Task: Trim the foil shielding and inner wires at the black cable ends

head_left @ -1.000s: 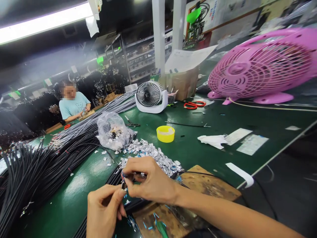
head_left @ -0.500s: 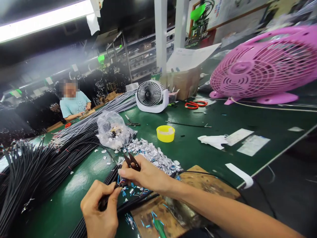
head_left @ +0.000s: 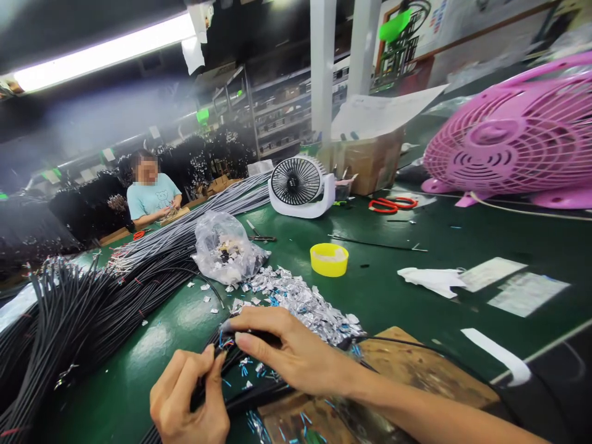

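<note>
Right hand (head_left: 296, 354) flatter now, index finger out by the wires (head_left: 226, 342). Dark blades, raised above it earlier, hidden.

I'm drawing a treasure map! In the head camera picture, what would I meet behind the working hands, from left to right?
Person in a light blue shirt → clear plastic bag → small white fan → red-handled scissors → pink fan.
</note>
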Demonstrator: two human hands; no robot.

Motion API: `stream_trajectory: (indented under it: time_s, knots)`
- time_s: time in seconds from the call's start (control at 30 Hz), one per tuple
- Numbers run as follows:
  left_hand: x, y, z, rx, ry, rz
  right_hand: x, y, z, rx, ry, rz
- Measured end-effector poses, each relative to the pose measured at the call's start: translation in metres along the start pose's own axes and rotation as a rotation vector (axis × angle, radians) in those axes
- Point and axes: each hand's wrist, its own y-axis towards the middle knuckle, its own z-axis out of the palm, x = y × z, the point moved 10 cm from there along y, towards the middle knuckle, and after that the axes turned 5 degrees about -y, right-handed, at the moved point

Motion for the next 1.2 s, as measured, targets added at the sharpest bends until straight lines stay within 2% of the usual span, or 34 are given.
stream_trajectory:
  time_s: [0.37, 0.63, 0.77, 0.97, 1.2]
  knots:
    - [-0.009, -0.003, 0.000, -0.004, 0.032, 0.140, -0.007, 0.000, 0.004, 0.059, -0.027, 0.056]
    - [-0.008, -0.004, 0.001, -0.006, 0.039, 0.130, -0.008, -0.001, 0.003, 0.027, -0.023, 0.046]
    - [-0.004, -0.003, 0.002, -0.013, 0.037, 0.070, -0.008, 0.000, 0.001, 0.015, -0.021, 0.050]
    - [0.012, -0.005, -0.002, -0.053, 0.043, -0.092, -0.008, 0.001, -0.006, -0.031, -0.047, 0.076]
    - [0.035, -0.013, 0.014, 0.079, -0.119, -0.329, -0.005, -0.001, -0.008, -0.071, -0.072, 0.051]
